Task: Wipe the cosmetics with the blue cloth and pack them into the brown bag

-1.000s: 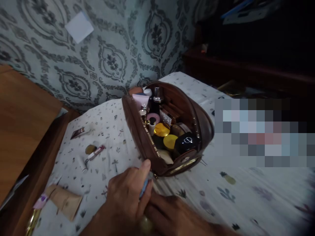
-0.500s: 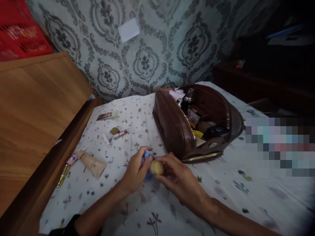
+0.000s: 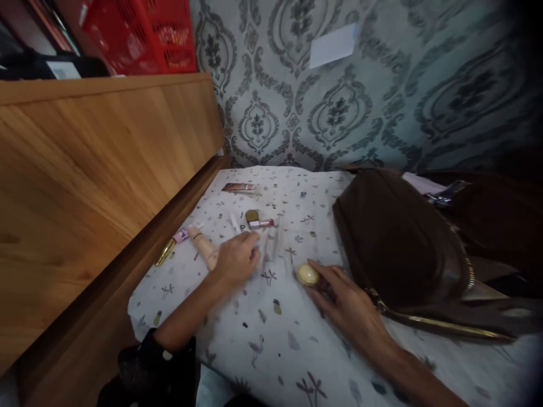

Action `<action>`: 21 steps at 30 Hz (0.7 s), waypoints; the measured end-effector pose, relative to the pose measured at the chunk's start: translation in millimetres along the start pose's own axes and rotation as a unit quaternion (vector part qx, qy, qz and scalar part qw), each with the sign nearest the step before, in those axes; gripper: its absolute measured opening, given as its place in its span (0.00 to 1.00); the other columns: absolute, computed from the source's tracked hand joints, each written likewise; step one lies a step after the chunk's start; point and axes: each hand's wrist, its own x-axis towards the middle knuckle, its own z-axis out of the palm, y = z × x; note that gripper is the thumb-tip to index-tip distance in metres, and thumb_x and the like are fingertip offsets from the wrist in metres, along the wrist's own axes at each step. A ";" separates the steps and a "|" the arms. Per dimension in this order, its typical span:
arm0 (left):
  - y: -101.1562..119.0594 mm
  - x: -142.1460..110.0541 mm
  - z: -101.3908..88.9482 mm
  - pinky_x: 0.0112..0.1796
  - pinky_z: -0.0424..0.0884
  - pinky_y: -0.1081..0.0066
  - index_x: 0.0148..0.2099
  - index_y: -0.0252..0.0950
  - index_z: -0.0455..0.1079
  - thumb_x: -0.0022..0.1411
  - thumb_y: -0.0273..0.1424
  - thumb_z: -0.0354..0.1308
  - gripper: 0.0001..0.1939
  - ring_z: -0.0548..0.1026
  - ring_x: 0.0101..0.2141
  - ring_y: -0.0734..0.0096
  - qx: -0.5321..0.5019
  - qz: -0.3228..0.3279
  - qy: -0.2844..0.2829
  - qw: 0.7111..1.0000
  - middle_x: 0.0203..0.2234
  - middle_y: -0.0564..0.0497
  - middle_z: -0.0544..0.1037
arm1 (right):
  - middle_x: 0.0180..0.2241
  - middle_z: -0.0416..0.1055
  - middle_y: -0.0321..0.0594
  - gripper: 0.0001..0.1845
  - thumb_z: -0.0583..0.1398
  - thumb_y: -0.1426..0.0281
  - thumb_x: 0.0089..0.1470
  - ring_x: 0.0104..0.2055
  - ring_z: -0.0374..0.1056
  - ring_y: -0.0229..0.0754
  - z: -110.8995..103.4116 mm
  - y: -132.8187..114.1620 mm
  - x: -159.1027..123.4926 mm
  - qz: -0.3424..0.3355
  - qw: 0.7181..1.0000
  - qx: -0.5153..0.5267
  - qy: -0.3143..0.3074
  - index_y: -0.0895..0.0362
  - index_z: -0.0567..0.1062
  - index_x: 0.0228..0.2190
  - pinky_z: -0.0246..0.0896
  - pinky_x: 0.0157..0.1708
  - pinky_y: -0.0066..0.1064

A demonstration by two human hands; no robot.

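My right hand (image 3: 345,297) grips a small round item with a glossy pale yellow top (image 3: 307,275) between thumb and fingers, just above the patterned cloth. Farther left, my left hand (image 3: 237,257) is blurred, its fingers curled together; a trace of blue shows at the fingertips, but what they hold is hidden. It overlaps the end of a beige squeeze tube (image 3: 204,247). Beyond that hand lie a white slim tube (image 3: 235,223), a round olive-gold item (image 3: 251,215) and a pink lip-gloss-like tube (image 3: 262,224).
A brown leather cosmetic bag (image 3: 390,237) stands unzipped at right, partly dark. A gold-capped tube (image 3: 166,251) lies by the wooden panel (image 3: 110,152) on the left; a brown tube (image 3: 238,187) lies at the back. A red basket (image 3: 148,37) sits above the panel.
The view has turned left. My hands have separated: the left has moved toward the small cosmetics with the blue thing mostly hidden, while the right keeps the yellow-topped item.
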 end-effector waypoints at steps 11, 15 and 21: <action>-117.8 -45.4 -54.3 0.37 0.71 0.55 0.54 0.32 0.68 0.68 0.31 0.42 0.19 0.76 0.46 0.41 0.238 -0.304 0.025 0.922 0.47 0.33 0.76 | 0.36 0.74 0.42 0.19 0.59 0.63 0.56 0.30 0.72 0.43 0.6 2.1 -2.7 0.015 0.999 0.037 0.009 0.54 0.73 0.49 0.71 0.29 0.34; -131.0 -58.5 -55.5 0.34 0.71 0.56 0.56 0.28 0.67 0.67 0.34 0.41 0.22 0.79 0.40 0.41 0.250 -0.359 -0.049 0.898 0.40 0.29 0.78 | 0.36 0.73 0.42 0.19 0.58 0.67 0.56 0.32 0.71 0.43 -4.4 -3.8 -3.5 0.016 0.999 0.050 -0.008 0.54 0.72 0.49 0.72 0.32 0.36; -156.6 -53.2 -59.3 0.29 0.67 0.67 0.37 0.37 0.71 0.61 0.46 0.50 0.17 0.78 0.33 0.51 0.196 -0.353 -0.054 0.913 0.28 0.45 0.80 | 0.39 0.72 0.43 0.20 0.59 0.73 0.55 0.36 0.72 0.42 -8.7 -11.5 -4.1 0.028 0.997 0.064 -0.019 0.55 0.71 0.50 0.73 0.40 0.37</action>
